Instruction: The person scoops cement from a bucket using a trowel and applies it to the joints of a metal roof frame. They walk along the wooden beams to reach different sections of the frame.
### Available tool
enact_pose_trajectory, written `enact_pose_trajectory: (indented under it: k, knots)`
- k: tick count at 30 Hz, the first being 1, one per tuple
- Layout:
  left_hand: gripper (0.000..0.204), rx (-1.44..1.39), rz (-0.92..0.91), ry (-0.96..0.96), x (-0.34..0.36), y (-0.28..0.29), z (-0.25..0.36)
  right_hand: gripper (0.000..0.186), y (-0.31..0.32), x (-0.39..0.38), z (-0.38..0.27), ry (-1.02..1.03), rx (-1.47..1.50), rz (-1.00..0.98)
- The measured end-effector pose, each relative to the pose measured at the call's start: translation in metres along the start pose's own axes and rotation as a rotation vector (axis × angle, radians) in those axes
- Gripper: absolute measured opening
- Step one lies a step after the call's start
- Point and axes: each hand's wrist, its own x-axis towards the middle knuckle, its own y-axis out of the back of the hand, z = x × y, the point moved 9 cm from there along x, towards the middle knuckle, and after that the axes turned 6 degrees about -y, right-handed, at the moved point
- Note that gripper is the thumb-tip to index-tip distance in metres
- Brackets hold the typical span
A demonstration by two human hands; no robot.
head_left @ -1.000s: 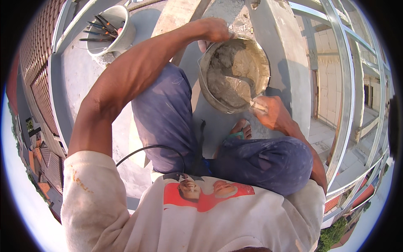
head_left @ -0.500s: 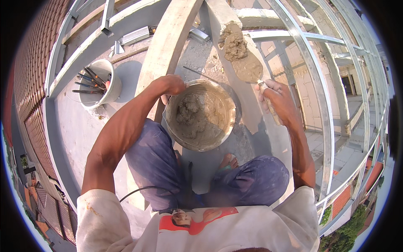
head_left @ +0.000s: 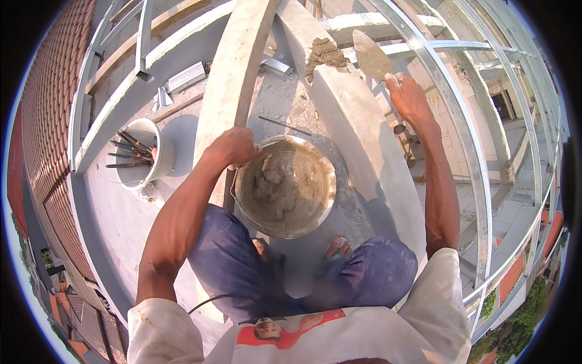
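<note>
Trowel (head_left: 371, 54) moved beside mortar lump (head_left: 325, 54), right hand (head_left: 407, 97) gripping it, left hand (head_left: 234, 147) gripping bucket rim (head_left: 332, 183), red print (head_left: 292, 340) on shirt (head_left: 394, 333)

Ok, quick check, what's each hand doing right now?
Left hand: closed, holding the rim of the mortar bucket.
Right hand: closed, holding a trowel, blade pointing away from the person.
</note>
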Motion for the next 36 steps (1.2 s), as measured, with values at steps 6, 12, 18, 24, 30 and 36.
enact_pose_trajectory:
  k: [6,12,18,24,30,36]
  knots:
    - [0.041,-0.35,0.562,0.019,0.001,0.084,0.003,0.038,-0.07,0.024,-0.012,0.188,-0.27,0.001]
    - [0.061,-0.05,0.932,-0.005,0.015,0.12,-0.033,0.033,-0.081,0.054,-0.045,0.278,-0.292,-0.172]
    - [0.096,-0.09,0.844,0.218,0.054,0.089,-0.069,0.032,-0.062,0.0,0.004,0.15,-0.32,-0.22]
    - [0.109,0.021,0.825,0.39,0.052,0.077,-0.053,0.025,0.002,-0.015,0.017,0.096,-0.288,-0.15]
    - [0.106,-0.072,0.911,0.407,0.05,0.088,-0.052,0.031,0.022,0.073,-0.009,0.313,-0.232,0.176]
    - [0.099,-0.126,0.967,0.4,0.051,0.09,-0.054,0.027,-0.019,0.156,-0.053,0.619,-0.311,0.261]
